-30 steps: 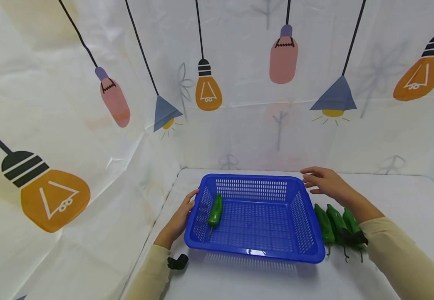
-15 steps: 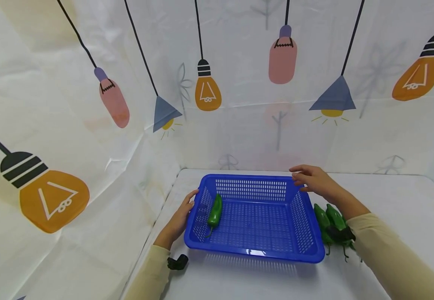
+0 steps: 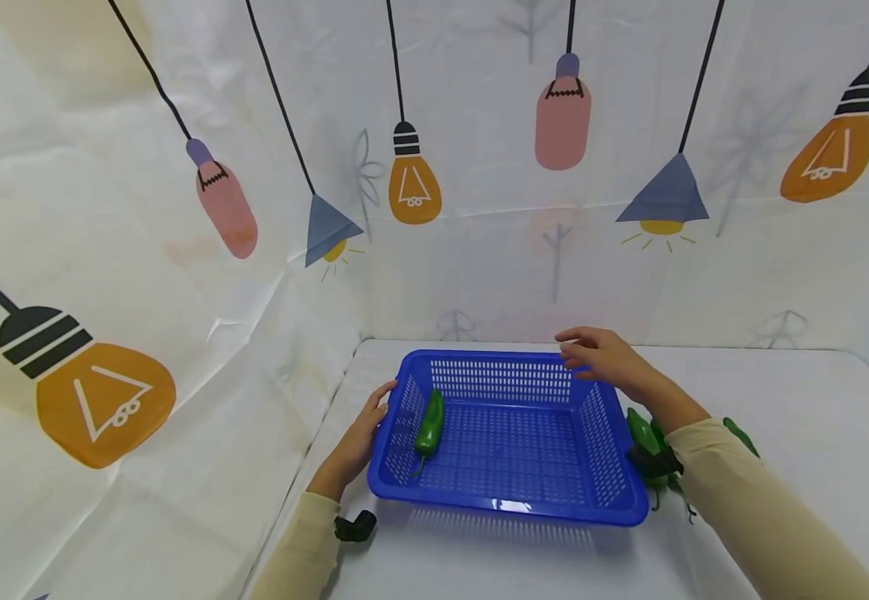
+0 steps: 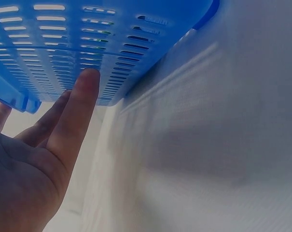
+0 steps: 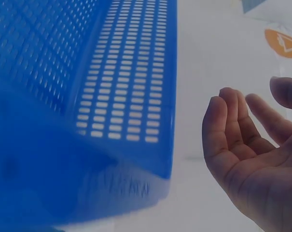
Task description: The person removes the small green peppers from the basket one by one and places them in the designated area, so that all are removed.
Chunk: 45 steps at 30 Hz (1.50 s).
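A blue plastic basket (image 3: 509, 505) stands on the white table with one green chili pepper (image 3: 430, 423) lying along its left side. At the basket's left wall is my left hand (image 3: 352, 443), its fingers fairly straight. In the left wrist view, a finger (image 4: 78, 104) of that hand reaches up to the slotted wall. My right hand (image 3: 602, 360) hovers near the back right corner, loosely bent and holding nothing. The right wrist view shows that hand (image 5: 254, 159) apart from the basket's rim. More green peppers (image 3: 641, 432) lie right of the basket, partly hidden by my right forearm.
The white table (image 3: 801, 392) extends to the right of the basket. A white cloth (image 3: 479, 267) printed with lamps and bulbs hangs behind and to the left. A dark strap piece (image 3: 356, 526) sits at my left wrist.
My right hand has moved left, from beside the basket's right corner to over its back right rim. The left hand, basket and pepper inside stay in place.
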Available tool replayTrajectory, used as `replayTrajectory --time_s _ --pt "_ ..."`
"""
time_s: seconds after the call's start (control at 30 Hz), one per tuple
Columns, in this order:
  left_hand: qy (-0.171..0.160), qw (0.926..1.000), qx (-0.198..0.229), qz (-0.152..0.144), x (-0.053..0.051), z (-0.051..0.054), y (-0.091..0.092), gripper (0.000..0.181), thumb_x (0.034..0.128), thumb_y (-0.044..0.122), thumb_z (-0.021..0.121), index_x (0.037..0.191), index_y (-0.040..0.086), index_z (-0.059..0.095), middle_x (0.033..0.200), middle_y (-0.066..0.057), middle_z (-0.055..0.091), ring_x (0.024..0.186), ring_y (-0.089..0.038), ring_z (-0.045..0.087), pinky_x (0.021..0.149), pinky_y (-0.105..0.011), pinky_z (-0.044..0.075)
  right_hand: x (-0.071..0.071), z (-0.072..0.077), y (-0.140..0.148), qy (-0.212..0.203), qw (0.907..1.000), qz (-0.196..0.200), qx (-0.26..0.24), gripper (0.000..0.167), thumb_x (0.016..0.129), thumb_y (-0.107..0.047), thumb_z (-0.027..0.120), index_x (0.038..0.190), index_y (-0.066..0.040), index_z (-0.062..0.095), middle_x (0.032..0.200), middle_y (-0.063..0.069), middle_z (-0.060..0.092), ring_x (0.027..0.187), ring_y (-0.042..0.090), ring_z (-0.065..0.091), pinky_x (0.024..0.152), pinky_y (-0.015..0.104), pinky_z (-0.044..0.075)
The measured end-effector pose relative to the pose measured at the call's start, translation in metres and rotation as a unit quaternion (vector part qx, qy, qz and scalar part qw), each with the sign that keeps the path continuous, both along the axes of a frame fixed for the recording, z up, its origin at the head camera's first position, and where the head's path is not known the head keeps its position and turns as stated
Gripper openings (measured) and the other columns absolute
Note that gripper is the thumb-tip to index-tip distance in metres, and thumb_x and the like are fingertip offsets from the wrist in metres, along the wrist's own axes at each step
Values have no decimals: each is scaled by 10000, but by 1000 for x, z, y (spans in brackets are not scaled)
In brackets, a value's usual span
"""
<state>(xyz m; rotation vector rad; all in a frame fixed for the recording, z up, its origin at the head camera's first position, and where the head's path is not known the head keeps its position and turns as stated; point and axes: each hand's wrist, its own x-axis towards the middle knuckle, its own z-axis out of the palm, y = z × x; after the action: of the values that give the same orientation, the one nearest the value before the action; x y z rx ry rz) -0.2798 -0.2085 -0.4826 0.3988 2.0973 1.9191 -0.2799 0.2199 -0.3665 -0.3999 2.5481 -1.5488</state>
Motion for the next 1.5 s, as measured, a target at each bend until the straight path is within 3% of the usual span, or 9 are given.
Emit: replayTrajectory --time_s 0.7,1.2,1.5 --pt "-39 10000 5 66 1 1 -2 487 1116 304 248 1598 246 214 1542 -199 342 1195 -330 528 916 -364 478 -12 -13 -37 -91 9986 365 -363 440 1071 -185 518 1419 81 476 1307 343 549 1167 498 570 911 511 527" --pt "-21 9999 93 -85 -1 3 -2 490 1122 305 251 1603 234 193 1440 -235 417 1072 -256 559 864 -350 488 -20 -20 -57 -276 9980 467 -310 452 1073 -200 513 1436 66 468 1311 322 545 1194 463 576 920 502 525" --pt "-68 10000 27 -23 0 4 -1 480 1123 266 221 1601 239 205 1511 -214 363 1129 -289 547 894 -361 480 -27 -29 -73 -520 9974 417 -261 442 1066 -183 528 1432 61 482 1273 299 561 1163 457 585 916 510 521"
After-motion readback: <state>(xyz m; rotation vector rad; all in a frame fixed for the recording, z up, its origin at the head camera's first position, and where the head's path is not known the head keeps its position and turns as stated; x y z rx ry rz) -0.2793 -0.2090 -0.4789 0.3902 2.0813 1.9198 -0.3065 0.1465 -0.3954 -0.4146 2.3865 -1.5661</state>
